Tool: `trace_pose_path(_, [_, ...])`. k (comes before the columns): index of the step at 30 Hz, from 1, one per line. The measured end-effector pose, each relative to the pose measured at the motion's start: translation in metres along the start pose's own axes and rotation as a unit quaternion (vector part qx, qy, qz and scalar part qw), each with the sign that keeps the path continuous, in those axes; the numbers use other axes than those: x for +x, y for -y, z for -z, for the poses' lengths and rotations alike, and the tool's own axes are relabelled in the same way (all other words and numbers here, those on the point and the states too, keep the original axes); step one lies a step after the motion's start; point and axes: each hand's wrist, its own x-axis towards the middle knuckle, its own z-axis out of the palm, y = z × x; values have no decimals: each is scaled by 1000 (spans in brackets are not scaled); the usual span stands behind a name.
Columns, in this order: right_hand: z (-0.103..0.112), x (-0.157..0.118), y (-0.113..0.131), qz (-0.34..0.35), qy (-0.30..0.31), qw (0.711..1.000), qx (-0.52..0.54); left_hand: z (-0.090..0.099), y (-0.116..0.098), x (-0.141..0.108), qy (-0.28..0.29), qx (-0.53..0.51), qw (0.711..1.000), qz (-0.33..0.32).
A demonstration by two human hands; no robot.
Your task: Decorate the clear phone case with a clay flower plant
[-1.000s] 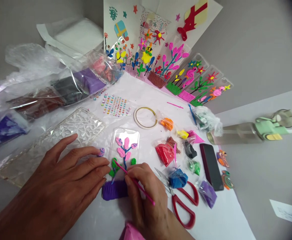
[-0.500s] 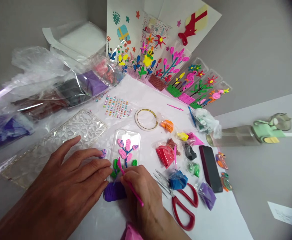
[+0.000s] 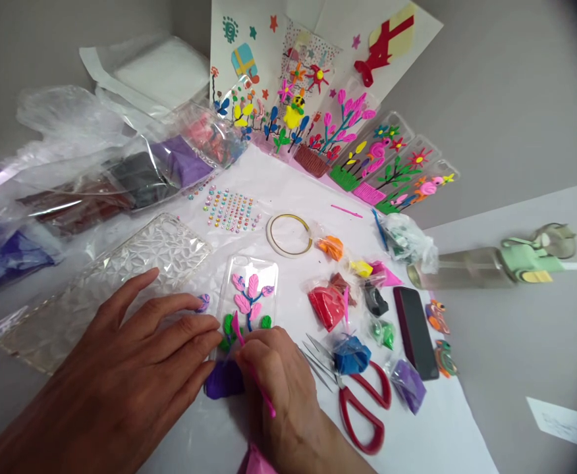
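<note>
A clear phone case [image 3: 274, 283] lies in front of me, decorated with a clay plant of pink leaves [image 3: 253, 286], green leaves [image 3: 265, 322] and a purple clay base [image 3: 223, 380]. My right hand [image 3: 281, 382] pinches a pink clay modelling tool [image 3: 269, 403], its flat tip beside the green leaves. Part of the lower case is hidden under that hand. My left hand [image 3: 145, 355] is spread flat, fingertips at the case's left edge. By its index fingertip sits a small purple-and-pink clay ball [image 3: 203, 303].
Red-handled scissors [image 3: 362, 421] lie right of my hand, near bagged blue clay [image 3: 352, 355], red clay [image 3: 327, 306] and a dark phone [image 3: 415, 332]. A textured clear case [image 3: 170, 247], gem stickers [image 3: 232, 210] and a bangle [image 3: 289, 235] lie farther off. Decorated cases [image 3: 338, 131] stand behind.
The pink tool has tilted more upright, its rear end shifting slightly left and down. My right hand has moved a little left over the purple base; my left hand stays put.
</note>
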Motion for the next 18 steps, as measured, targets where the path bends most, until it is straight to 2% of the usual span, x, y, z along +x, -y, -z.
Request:
trace_pose_path(8, [-1,-2,1,6,-1,1000,-15,-1,0,0,-11,8,1000,-13])
trace_pose_path(13, [-4,0,1,24,8,999,-29,-1,0,-1,-17,-21,1000,12])
trace_pose_path(18, [-1,-1,2,18,7,999,-27,-1,0,-1,-14,-18,1000,5])
